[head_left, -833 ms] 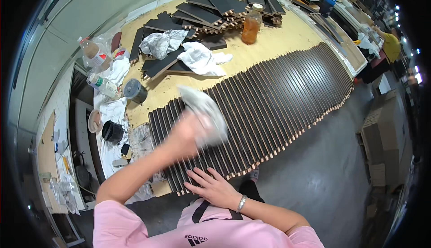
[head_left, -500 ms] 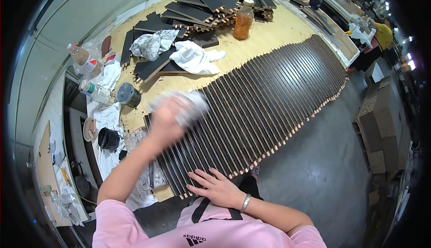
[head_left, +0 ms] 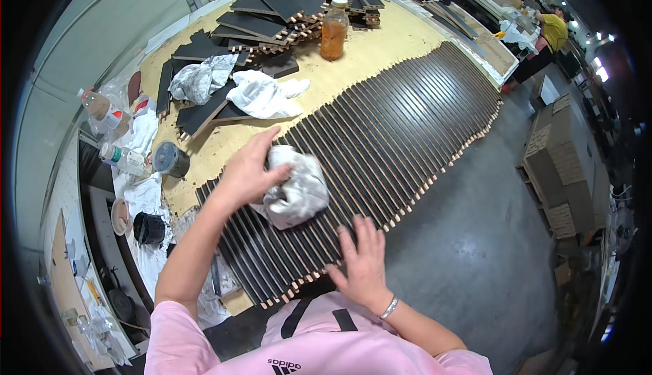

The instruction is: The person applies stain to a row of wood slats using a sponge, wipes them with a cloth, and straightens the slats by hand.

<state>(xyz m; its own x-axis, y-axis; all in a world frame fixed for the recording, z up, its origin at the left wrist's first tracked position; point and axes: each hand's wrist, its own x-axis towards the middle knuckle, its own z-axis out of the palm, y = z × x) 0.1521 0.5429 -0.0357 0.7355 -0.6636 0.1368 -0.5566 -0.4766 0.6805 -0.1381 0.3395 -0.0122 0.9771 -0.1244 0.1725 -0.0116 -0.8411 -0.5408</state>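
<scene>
A long row of narrow dark slats (head_left: 407,110) with pale wooden pegs at their ends lies side by side across the worktable. Over the row's left part is my left hand (head_left: 251,174), its fingers stretched out. Its thumb touches a crumpled, stained white rag (head_left: 297,191) resting on the slats, and the hand is not wrapped round it. My right hand (head_left: 363,263), with a bracelet at the wrist, lies open at the near edge of the row, fingertips on the slat ends. It holds nothing.
Behind the row, dark boards (head_left: 265,18) are heaped on the yellowish tabletop (head_left: 380,49), with a white cloth (head_left: 261,96) and a grey-stained cloth (head_left: 204,79). A bottle of amber liquid (head_left: 334,30) stands nearby. Cups and bottles crowd the left; cartons (head_left: 567,164) and another person (head_left: 549,35) are at right.
My left hand was a blur sweeping the rag near the far edge; now it is spread beside the rag, nearer me. My right hand has slid rightward along the slat ends. The view has shifted.
</scene>
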